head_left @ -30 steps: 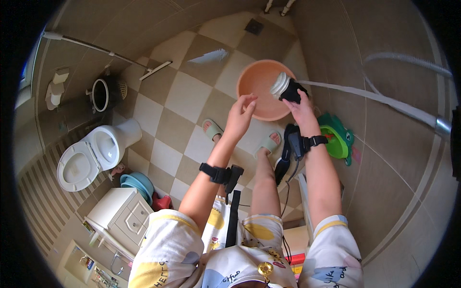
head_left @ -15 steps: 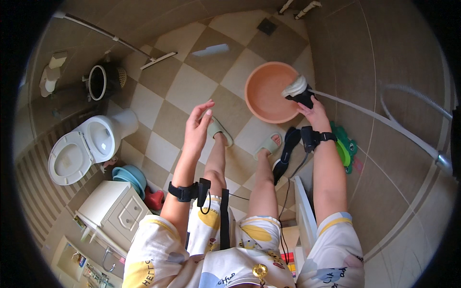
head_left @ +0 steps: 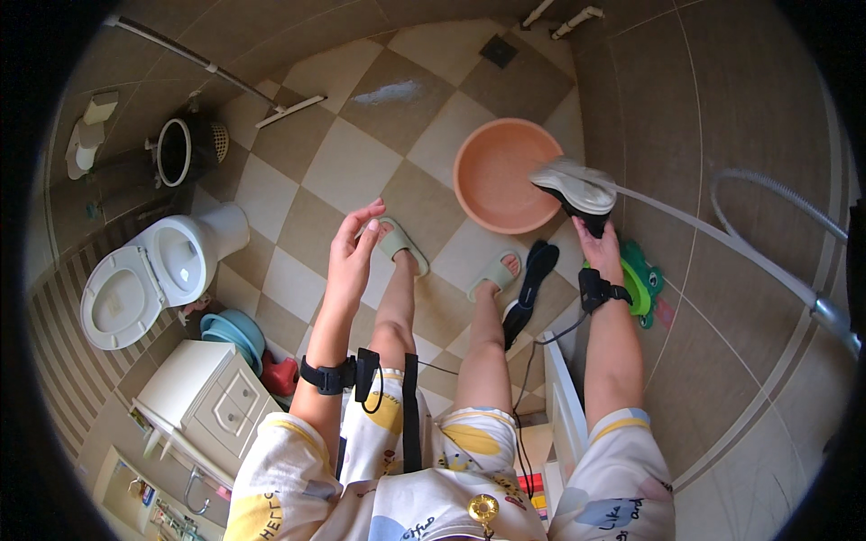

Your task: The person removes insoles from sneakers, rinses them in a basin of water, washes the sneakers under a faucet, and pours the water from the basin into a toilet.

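Note:
A black shoe with a white sole (head_left: pixel 588 191) is in my right hand (head_left: pixel 597 249), whose fingers grip its near end. It hangs tilted, sole up, over the right rim of an orange basin (head_left: pixel 505 171). A whitish stream of water (head_left: pixel 695 215) runs from a metal spout (head_left: pixel 834 320) at the right onto the sole. Some splash blurs at the shoe's left end. Holding nothing, my left hand (head_left: pixel 352 248) is raised above my left foot with its fingers stretched out.
A dark shoe (head_left: pixel 530 287) lies on the tiled floor by my right slipper (head_left: pixel 492 273). Close to my right wrist is a green frog-shaped item (head_left: pixel 645 279). To the left stand a toilet (head_left: pixel 180 257), a bin (head_left: pixel 176 153), a squeegee (head_left: pixel 289 112) and a white cabinet (head_left: pixel 216 397).
My right hand has moved slightly right and nearer, turning the shoe so more of its length shows. The water now hits the sole and splashes left. My left hand has shifted slightly left.

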### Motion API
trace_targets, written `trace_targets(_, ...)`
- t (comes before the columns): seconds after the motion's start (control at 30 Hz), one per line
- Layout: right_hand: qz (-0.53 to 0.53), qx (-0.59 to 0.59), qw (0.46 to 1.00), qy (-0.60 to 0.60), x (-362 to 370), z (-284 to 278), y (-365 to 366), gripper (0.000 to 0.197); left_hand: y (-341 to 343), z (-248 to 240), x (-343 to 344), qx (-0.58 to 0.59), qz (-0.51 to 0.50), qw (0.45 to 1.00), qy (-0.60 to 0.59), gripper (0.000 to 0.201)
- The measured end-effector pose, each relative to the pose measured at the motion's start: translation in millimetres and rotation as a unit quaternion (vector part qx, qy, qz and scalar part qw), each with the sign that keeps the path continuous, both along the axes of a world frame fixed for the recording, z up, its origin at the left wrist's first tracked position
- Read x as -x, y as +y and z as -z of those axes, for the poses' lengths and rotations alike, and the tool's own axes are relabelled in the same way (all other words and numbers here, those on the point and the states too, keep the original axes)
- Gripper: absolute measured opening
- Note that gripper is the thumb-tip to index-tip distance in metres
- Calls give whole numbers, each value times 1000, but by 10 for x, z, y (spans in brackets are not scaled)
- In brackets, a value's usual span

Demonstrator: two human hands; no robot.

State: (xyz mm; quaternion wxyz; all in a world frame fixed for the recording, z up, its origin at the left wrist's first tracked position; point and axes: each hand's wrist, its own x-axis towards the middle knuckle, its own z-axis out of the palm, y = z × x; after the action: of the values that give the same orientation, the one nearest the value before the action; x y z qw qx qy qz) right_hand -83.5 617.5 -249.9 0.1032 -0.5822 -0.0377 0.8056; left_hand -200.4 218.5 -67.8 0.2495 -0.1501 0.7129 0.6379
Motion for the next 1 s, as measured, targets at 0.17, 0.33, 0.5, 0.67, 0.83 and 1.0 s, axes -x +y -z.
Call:
trace_targets(0.17, -97, -96, 989, 64, 134, -133, 24, 34, 3, -25, -12, -6, 6, 1000, -16, 26)
trace_targets(0.33, -139, -136, 979, 64, 290, -254, -36, 33, 15, -35, -28, 0, 12, 1000, -14, 26)
trace_targets(0.5, -148, -142, 976, 73, 345, -251, -23, 33, 7, -20, -46, -4, 22, 1000, -6, 26)
trace_targets(0.67, -143, -133, 978, 79, 357, -289, -17, 32, 2, -32, -44, 2, 14, 1000, 7, 27)
trace_targets(0.83, -124, -130, 982, 63, 382, -365, -49, 32, -41, -20, -63, -1, 20, 1000, -14, 27)
trace_targets(1.0, -130, -122, 982, 64, 388, -386, -47, 32, -26, -29, -59, 2, 20, 1000, -15, 27)
